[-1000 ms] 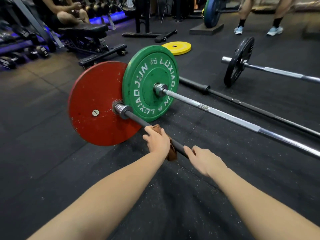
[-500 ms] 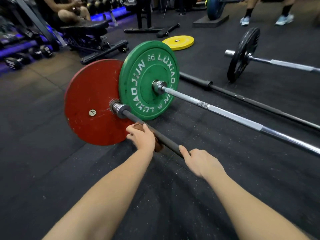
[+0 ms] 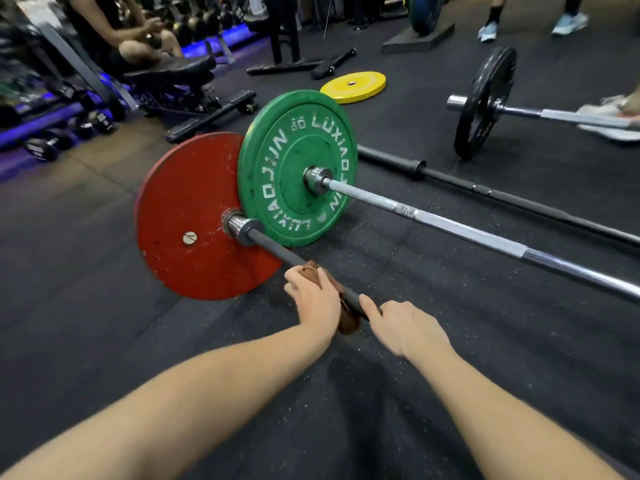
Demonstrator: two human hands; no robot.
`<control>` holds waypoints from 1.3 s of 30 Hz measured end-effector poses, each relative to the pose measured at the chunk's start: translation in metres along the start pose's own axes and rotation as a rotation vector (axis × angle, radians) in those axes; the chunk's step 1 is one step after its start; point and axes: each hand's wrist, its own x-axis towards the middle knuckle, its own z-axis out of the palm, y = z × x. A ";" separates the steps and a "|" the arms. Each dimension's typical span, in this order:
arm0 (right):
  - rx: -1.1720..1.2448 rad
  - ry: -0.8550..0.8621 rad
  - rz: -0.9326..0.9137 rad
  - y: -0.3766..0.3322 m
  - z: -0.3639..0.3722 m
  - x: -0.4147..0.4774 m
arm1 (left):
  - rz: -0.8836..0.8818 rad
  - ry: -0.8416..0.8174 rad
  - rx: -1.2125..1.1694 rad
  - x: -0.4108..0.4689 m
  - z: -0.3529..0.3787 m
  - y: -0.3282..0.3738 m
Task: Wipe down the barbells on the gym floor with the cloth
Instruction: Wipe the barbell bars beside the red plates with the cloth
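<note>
A dark barbell with a red plate lies on the black rubber floor in front of me. My left hand grips a brown cloth wrapped round its shaft, a short way in from the collar. My right hand holds the same shaft just behind the cloth, thumb along the bar. A silver barbell with a green plate lies alongside, farther off. Beyond it rest a bare black bar and a barbell with a black plate.
A yellow plate lies flat on the floor at the back. A person sits on a black bench at the upper left, with dumbbells along the wall. Another person's shoes stand at the upper right, and a foot by the far barbell.
My left hand slid the cloth toward the red plate half a second ago, then back a little along the shaft. My right hand has stayed on the bar.
</note>
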 end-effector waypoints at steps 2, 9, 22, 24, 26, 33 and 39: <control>0.004 0.009 -0.003 0.001 -0.001 0.001 | 0.025 0.050 -0.098 -0.001 0.002 -0.007; -0.051 0.004 -0.015 0.005 0.003 0.004 | -0.131 0.160 -0.078 0.088 -0.021 0.006; -0.069 0.004 0.026 0.002 0.000 0.005 | 0.059 0.113 -0.096 0.073 -0.019 -0.008; -0.068 0.007 0.021 0.001 0.001 0.004 | -0.006 0.160 -0.091 0.096 -0.027 -0.001; -0.058 0.014 0.014 0.001 0.002 0.004 | -0.116 0.176 -0.099 0.112 -0.028 0.004; -0.053 0.020 0.017 0.001 -0.001 0.003 | -0.135 0.069 -0.161 0.058 -0.016 -0.013; -0.068 0.015 0.026 -0.001 0.000 0.002 | -0.073 0.197 -0.110 0.098 -0.030 0.001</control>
